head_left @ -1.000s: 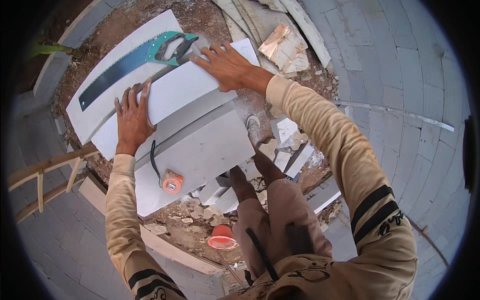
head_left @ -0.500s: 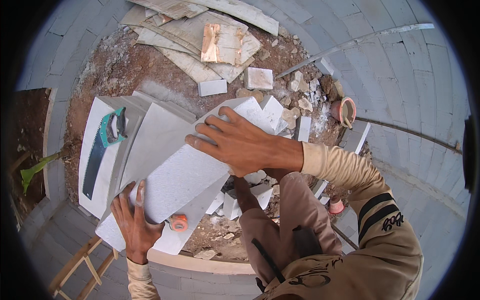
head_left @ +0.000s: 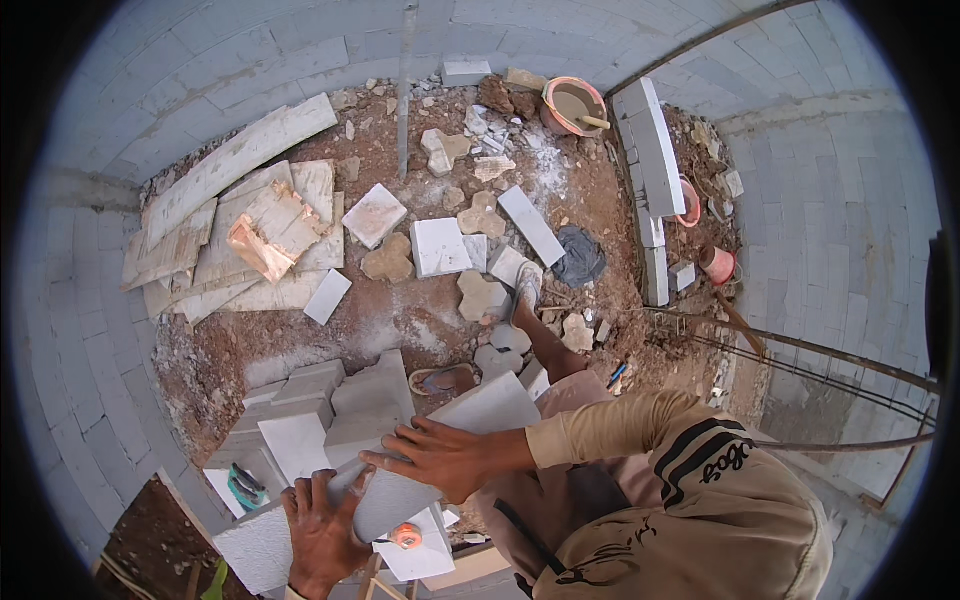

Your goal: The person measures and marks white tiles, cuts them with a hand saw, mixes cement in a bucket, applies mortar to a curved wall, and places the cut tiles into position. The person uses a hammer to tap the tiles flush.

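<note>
A long, pale grey aerated concrete block (head_left: 394, 503) lies slantwise over other blocks, low in the view. My left hand (head_left: 325, 532) grips its lower left part, fingers spread across it. Farther up, my right hand (head_left: 447, 457) holds the block from above, fingers reaching toward its far edge; the thumb is hidden. Just beside the block's near side, an orange tape measure (head_left: 406, 536) rests on a pale block (head_left: 425, 562). A handsaw with a teal and black handle (head_left: 246, 488) lies left of my left hand, its blade mostly out of sight.
Stacked cut blocks (head_left: 365, 395) stand beyond my hands. Wooden boards (head_left: 215, 240) lie at the far left, and loose blocks (head_left: 440, 247) and stones are scattered mid-floor. A bucket of grey mix (head_left: 574, 105) stands at the back; bars (head_left: 820, 362) cross the right side.
My view has swung up and to the right, so more floor and the buckets show. Both hands stay on the block, which now appears lower in the picture.
</note>
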A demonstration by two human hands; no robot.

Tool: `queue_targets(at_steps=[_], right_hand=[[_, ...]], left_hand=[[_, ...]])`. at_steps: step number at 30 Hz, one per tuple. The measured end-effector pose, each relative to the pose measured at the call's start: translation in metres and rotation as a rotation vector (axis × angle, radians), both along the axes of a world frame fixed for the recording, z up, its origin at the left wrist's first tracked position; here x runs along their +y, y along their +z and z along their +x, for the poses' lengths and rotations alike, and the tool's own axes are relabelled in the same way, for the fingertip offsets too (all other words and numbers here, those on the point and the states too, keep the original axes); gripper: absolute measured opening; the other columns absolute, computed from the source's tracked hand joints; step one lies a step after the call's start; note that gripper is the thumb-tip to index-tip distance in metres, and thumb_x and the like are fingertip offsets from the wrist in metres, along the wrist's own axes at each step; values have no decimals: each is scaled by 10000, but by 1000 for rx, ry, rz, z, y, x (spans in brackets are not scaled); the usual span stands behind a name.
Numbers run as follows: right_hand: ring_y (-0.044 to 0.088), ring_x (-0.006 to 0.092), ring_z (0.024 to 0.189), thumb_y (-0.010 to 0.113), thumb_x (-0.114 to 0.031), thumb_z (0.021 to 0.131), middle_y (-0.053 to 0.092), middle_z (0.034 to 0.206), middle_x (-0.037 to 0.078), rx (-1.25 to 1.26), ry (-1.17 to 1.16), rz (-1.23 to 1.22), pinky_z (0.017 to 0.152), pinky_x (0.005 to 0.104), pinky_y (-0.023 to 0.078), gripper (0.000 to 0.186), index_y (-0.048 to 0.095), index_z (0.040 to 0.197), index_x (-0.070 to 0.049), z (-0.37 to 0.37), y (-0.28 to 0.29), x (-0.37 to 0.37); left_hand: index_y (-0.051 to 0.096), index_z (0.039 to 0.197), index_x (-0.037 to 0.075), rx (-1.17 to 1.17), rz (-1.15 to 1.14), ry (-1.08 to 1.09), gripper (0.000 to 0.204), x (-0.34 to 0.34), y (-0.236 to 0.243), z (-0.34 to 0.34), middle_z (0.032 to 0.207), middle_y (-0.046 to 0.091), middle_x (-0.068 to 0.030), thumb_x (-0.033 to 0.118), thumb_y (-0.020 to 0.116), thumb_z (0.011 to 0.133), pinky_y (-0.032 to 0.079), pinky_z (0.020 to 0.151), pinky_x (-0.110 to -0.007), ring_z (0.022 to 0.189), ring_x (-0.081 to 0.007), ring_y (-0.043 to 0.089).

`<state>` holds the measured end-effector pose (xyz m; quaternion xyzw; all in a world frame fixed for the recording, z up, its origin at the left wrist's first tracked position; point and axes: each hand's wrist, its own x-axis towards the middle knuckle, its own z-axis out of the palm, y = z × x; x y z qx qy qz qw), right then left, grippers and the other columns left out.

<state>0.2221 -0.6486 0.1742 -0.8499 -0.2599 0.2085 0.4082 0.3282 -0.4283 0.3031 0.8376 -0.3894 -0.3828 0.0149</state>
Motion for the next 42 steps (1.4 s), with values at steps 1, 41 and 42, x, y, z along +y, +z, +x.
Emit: queue_targets(at_steps=[1, 41, 42], right_hand=[[455, 403, 1312, 862, -183, 544, 441, 1373, 238, 26, -21, 36, 1021, 503, 381, 1362, 105, 1668, -41, -8, -2, -11], [463, 378, 1392, 908, -328, 701, 475, 1506, 192, 181, -855, -545, 1156, 572, 369, 1185, 237, 1646, -82, -118, -343, -842], [470, 369, 1380, 908, -329, 699, 482, 1495, 190, 143, -864, -570, 1143, 574, 376, 1174, 253, 1641, -84, -112, -365, -841]], left_hand=[[620, 1429, 274, 0, 65, -61, 982, -21, 2, 3, 1288, 519, -175, 216, 886, 486, 346, 1020, -562, 1157, -401, 502], [481, 1544, 348, -155, -303, -738, 1085, -944, -477, 3, 1453, 466, -114, 94, 861, 560, 270, 1158, -657, 1353, -385, 437], [473, 1546, 359, -165, -311, -736, 1088, -938, -496, 6, 1463, 459, -109, 98, 866, 566, 268, 1155, -666, 1360, -381, 435]])
